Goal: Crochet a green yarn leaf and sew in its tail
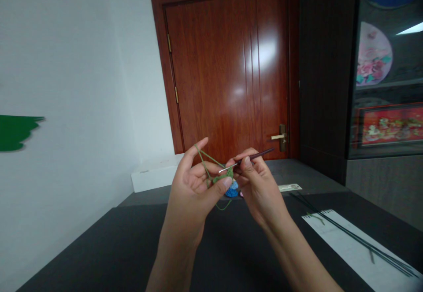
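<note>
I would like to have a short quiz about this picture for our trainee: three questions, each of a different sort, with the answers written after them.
1. True or false: the green yarn runs over a raised finger of the left hand.
2. Which hand holds the crochet hook? a) the left hand; b) the right hand; c) neither hand.
3. Fill in the missing word: the long, thin, dark stems lie partly across the white ____.

Key: 1 true; 2 b; 3 paper.
</note>
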The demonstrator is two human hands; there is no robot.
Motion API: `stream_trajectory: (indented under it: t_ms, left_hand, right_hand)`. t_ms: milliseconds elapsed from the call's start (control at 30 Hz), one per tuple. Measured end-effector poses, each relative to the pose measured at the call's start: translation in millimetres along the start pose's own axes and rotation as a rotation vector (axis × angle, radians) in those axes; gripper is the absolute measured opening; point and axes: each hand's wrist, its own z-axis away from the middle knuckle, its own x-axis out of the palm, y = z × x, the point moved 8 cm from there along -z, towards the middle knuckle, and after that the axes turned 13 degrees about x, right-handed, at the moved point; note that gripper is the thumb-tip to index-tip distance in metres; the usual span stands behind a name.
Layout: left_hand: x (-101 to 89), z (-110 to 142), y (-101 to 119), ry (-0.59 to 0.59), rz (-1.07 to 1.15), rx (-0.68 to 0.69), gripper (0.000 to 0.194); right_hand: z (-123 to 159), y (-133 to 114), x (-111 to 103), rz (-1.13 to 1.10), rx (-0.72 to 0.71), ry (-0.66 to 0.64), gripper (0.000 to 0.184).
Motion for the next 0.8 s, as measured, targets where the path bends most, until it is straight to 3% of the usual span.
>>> stream_trajectory:
  t_ms: [267, 400, 500, 600, 667, 733, 800]
  left_hand:
    - [-3.8, -0.8, -3.7, 0.014, 0.057, 0.024, 0.086]
    - [-0.6, 2.3, -1.2, 0.040, 0.089, 0.023, 0.087]
    - [1.5, 4.4, 1.7, 0.063, 0.104, 0.019, 0.087]
    - [6.8, 6.5, -5.0, 0.040, 0.201, -0.091, 0.089]
    - [14.0, 9.9, -15.7, -0.012, 0.314, -0.249, 0.087]
    - [20.1, 13.6, -23.2, -0.058, 0.405, -0.381, 0.084]
    - [21.7, 13.8, -23.0, -0.079, 0.440, -0.412, 0.085]
  right_hand:
    - [3.4, -2.3, -0.2, 0.043, -0.058, 0.026, 0.020]
    - [8.4, -11.1, 5.0, 0.150, -0.170, 0.059, 0.015]
    - [24.0, -33.6, 10.7, 0.437, -0.469, 0.133, 0.002]
    - [48.8, -49.6, 23.0, 0.815, -0.849, 0.185, 0.018]
    - [59.7, -51.8, 27.7, 0.908, -1.003, 0.179, 0.027]
    - [59.7, -53.4, 25.6, 0.804, -0.988, 0.165, 0.026]
    - [47.2, -51.1, 21.2, 0.595, -0.800, 0.139, 0.016]
